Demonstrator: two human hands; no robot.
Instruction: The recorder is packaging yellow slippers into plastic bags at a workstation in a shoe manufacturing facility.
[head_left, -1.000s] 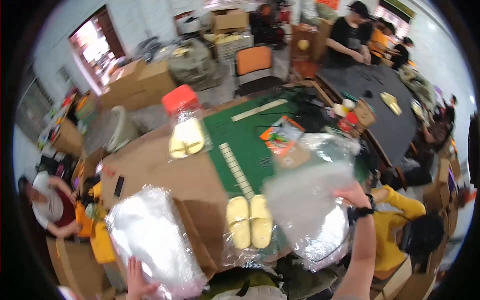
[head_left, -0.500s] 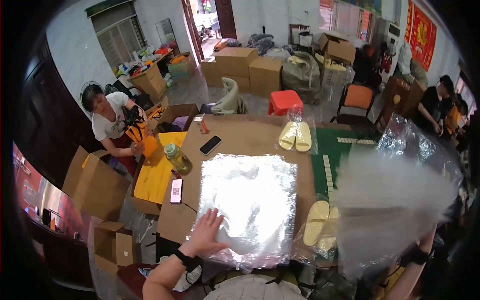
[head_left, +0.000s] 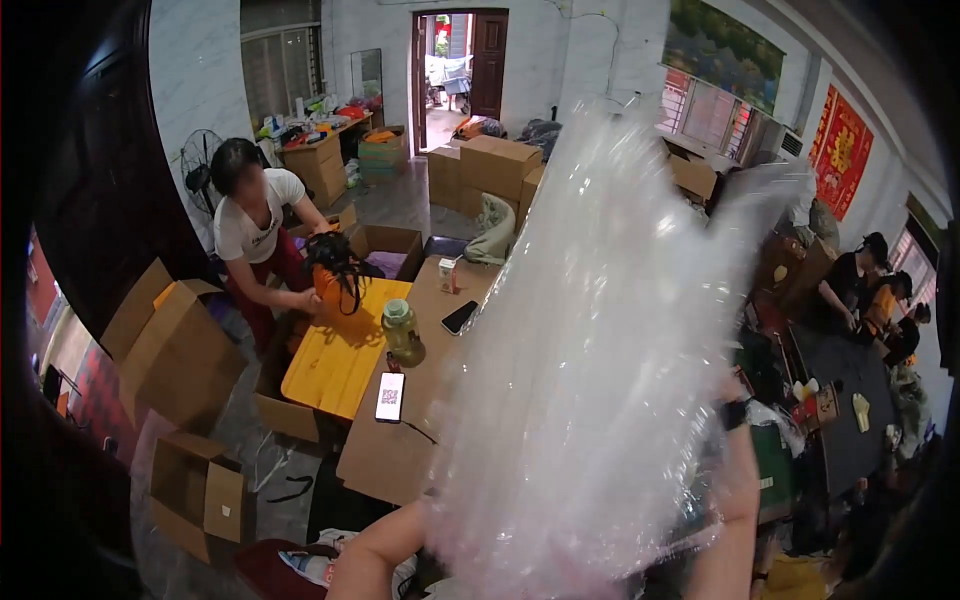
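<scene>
A large bundle of clear, glossy plastic bags (head_left: 590,370) is raised in front of me, blurred by motion, over the middle and right of the table. My right hand (head_left: 730,384) shows only in part at its right edge, above a dark wristband; it appears to grip the plastic, though the fingers are covered. From the lower edge my left forearm (head_left: 385,550) reaches up behind the plastic, which hides the left hand completely. The brown tabletop (head_left: 390,460) shows at the left of the bundle.
On the table's left part are a lit phone (head_left: 390,397), a dark phone (head_left: 459,318), a green bottle (head_left: 402,333) and a small box (head_left: 447,273). A person (head_left: 262,215) handles an orange item with black straps over a yellow stack (head_left: 345,345). Cardboard boxes (head_left: 200,345) stand at left.
The plastic has swung up and left from the right side, covering the silvery sheet and the slippers. My left hand has gone behind it. The person opposite has lowered the orange item.
</scene>
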